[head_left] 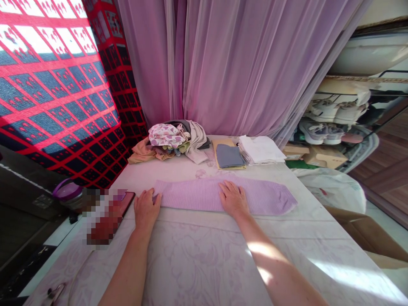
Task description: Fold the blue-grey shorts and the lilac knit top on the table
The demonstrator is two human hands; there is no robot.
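A lilac ribbed garment (191, 195), folded into a long narrow strip, lies across the table in front of me. At its left end rests my left hand (146, 208), thumb and fingers apart around the edge of the cloth. My right hand (234, 197) lies flat on the strip, right of its middle, with the fingers spread. Past that hand the cloth runs on to a rounded, slightly wrinkled right end. Both hands touch the fabric, and neither is closed around it.
Behind the strip are a heap of rumpled clothes (175, 140), a folded grey cloth (229, 156) on a yellow one, and folded white cloths (263, 149). A partly blurred phone (126, 204) lies left. Shoes (334, 111) stand on a rack at right, above an open cardboard box (366, 229).
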